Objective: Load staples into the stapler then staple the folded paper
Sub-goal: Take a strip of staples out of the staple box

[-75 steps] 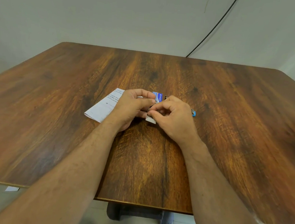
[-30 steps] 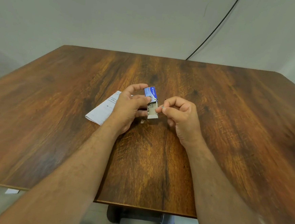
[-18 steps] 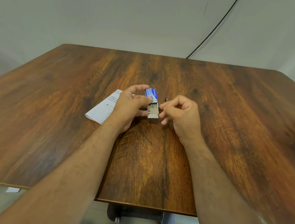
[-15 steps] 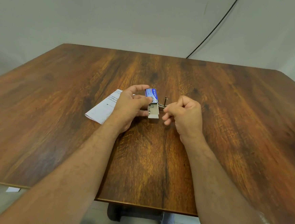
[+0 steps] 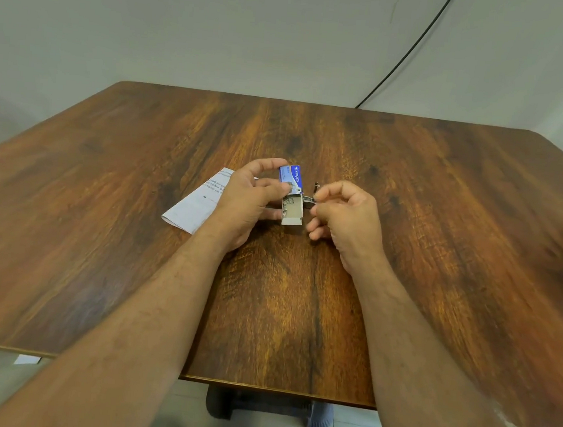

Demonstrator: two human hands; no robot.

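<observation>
While the left hand (image 5: 245,203) grips an open staple box (image 5: 292,195) above the tabletop (image 5: 441,226), the right hand (image 5: 345,215) pinches a small metal piece (image 5: 309,199) beside it.

Both bare forearms are extended forward over the table. The left hand (image 5: 245,203) is curled, thumb and fingers closed in a grip. The right hand (image 5: 347,215) is loosely fisted, thumb and forefinger pinched together.

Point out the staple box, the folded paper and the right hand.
staple box (image 5: 290,177), head view, blue sleeve.
folded paper (image 5: 195,208), head view, its white face.
right hand (image 5: 347,215), head view, back of hand.
</observation>
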